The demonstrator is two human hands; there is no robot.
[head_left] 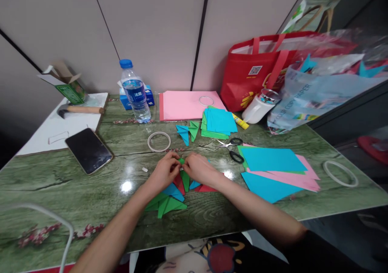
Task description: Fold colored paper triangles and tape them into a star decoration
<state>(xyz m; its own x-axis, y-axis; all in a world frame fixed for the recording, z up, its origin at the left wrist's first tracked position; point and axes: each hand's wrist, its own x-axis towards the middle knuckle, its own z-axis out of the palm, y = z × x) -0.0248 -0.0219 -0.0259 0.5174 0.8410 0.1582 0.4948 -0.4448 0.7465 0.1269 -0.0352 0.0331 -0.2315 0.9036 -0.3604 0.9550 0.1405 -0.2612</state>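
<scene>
My left hand (165, 170) and my right hand (200, 169) meet over the front middle of the table. Between their fingertips they pinch a folded green paper piece (181, 160). Just below them lie more folded paper pieces: a long green one (185, 181), a red one (179, 183), a blue one (174, 192) and, by my left forearm, a green pointed one (166, 205). Red paper (209, 188) also shows under my right wrist. My fingers partly hide how these pieces join.
Black-handled scissors (236, 156), a stack of blue and green squares (220, 120) and loose coloured sheets (269, 160) lie to the right. Tape rolls (159, 142), a phone (89, 150), a hammer (83, 109) and a water bottle (136, 95) stand or lie around. Bags (257, 75) fill the back right.
</scene>
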